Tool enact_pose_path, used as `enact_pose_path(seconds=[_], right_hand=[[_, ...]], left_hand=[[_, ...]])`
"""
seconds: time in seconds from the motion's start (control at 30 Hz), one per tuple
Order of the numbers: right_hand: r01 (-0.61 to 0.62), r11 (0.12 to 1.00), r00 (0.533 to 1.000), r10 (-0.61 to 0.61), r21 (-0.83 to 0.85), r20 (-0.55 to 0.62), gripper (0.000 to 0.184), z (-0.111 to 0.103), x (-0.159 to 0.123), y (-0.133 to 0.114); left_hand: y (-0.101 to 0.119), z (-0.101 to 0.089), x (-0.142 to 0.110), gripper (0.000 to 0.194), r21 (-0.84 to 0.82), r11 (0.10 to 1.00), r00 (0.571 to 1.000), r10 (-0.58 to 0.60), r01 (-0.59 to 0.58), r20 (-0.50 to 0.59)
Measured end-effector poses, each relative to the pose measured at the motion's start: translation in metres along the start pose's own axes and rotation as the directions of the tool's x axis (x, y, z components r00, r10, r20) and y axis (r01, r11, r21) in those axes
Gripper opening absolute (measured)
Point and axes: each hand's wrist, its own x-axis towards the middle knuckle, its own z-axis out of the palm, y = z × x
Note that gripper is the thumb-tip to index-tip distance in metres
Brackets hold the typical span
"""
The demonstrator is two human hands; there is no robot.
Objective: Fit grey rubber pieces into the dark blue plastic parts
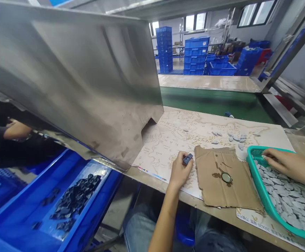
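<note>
1. Along the near edge of the work bench (215,212), left hand (180,171) just above that edge, fingers closed in a pinch on a small dark-blue piece (187,159), long axis tilted up and to the right.
2. Just right of that hand, a torn cardboard sheet (212,189) bearing a round metal cap (226,177) and brown stains.
3. Farther right, right hand (291,162) over the rim of a teal basket (257,182), fingers lying together, any grip impossible to tell; flat grey pieces (291,206) heaped inside.
4. Left of the pinch, open room across a printed map mat (173,140), up to a steel hood (76,84); loose grey chips (233,137) beyond the cardboard.
5. Lower left, a blue tray (107,182) of dark pieces (75,199); past it, a co-worker's forearm (17,130).
6. Far off, stacked blue crates (196,56).
</note>
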Motion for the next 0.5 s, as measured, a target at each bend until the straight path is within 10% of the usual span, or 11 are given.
enact_pose_path(seconds=[0.17, 0.33, 0.5], right_hand=[[-0.021, 0.982, 0.967, 0.067, 0.185, -0.245, 0.047, -0.012, -0.005, -0.031], [0.242, 0.894, 0.969, -0.243, 0.377, -0.044, 0.046, -0.008, 0.003, -0.072], [0.233, 0.847, 0.944, -0.316, 0.477, 0.099, 0.045, 0.010, 0.009, -0.093]], left_hand=[[0.003, 0.000, 0.000, 0.043, -0.341, 0.938, 0.998, -0.047, 0.056, 0.036], [0.006, -0.002, 0.001, 0.061, -0.424, 0.899, 0.993, -0.089, 0.113, 0.076], [0.005, -0.005, 0.001, 0.065, -0.392, 0.903, 0.984, -0.144, 0.173, 0.103]])
